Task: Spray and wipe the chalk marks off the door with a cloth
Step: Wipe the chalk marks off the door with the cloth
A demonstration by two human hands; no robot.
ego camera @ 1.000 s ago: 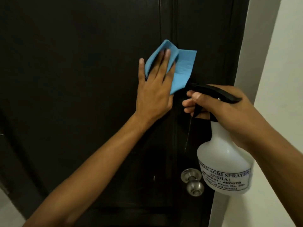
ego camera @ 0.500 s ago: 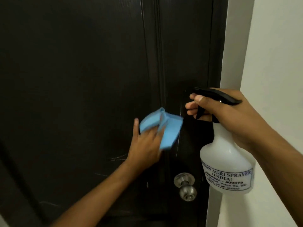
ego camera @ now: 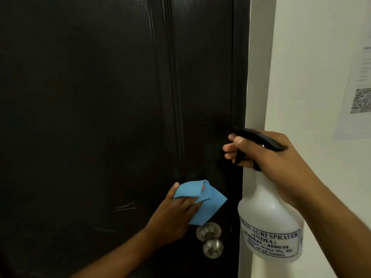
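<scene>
Down the door (ego camera: 100, 97) the left hand (ego camera: 176, 213) has swept with the blue cloth (ego camera: 202, 203), from high on the panel a second ago to a spot just above the round metal knob (ego camera: 210, 239). Its fingers lie over the cloth and press it against the dark wood, the thumb curled round the upper fold, so the cloth is gripped. The right hand (ego camera: 277, 163) is clamped on the spray bottle (ego camera: 271, 223), fingers hooked over the black trigger head, with the nozzle facing the door at about nine o'clock from the wrist.

What the coming stroke turns on, I judge, is the faint white chalk marks (ego camera: 125, 207): a few short scratches whose long axis runs near horizontal, lying at roughly nine o'clock from the cloth hand, near but apart from it. That hand is plainly the nearer one; the bottle hand sits well off to the three o'clock side, by the white wall (ego camera: 321, 57). A sideways wipe along the marks looks the likely need.
</scene>
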